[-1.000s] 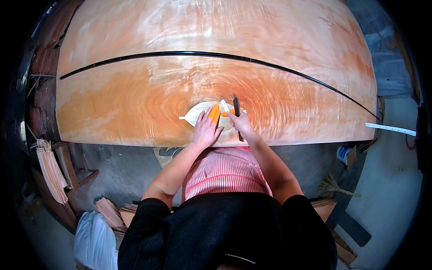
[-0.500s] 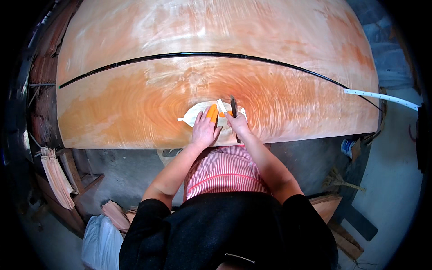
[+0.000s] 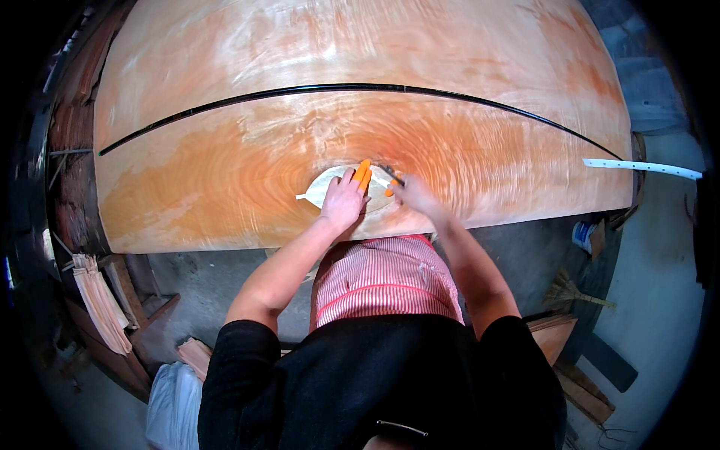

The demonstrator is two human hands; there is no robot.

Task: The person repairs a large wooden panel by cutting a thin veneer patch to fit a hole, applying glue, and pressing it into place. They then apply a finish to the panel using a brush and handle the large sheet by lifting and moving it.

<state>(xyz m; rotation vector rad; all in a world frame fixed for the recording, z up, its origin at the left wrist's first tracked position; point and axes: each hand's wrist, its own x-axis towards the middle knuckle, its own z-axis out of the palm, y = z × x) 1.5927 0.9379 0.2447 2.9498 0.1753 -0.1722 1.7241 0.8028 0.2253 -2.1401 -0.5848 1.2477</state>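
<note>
A pale, leaf-shaped veneer patch [image 3: 322,184] lies on the large orange-brown wood sheet [image 3: 210,187] near its front edge. A short white strip [image 3: 301,197] sticks out at the patch's left tip. Over the patch my left hand [image 3: 345,202] presses with fingers stretched out, orange covers on some of them. My right hand [image 3: 417,196], smeared by motion, grips a dark, flat knife [image 3: 393,177] at the patch's right end. An orange cover shows on a right finger too. My fingers partly hide the patch's right side and the knife.
A long thin black rod [image 3: 330,88] lies across the sheet beyond my hands. At the right, a white perforated strip [image 3: 637,166] reaches over the edge. Veneer bundles [image 3: 101,304] hang at the left; a white bag [image 3: 174,405], a tub [image 3: 582,234] and a broom [image 3: 574,292] are below.
My right hand has shifted slightly right with the knife, which has swung from upright to slanted. My left fingers have slid a little up and right on the patch. The view has shifted slightly.
</note>
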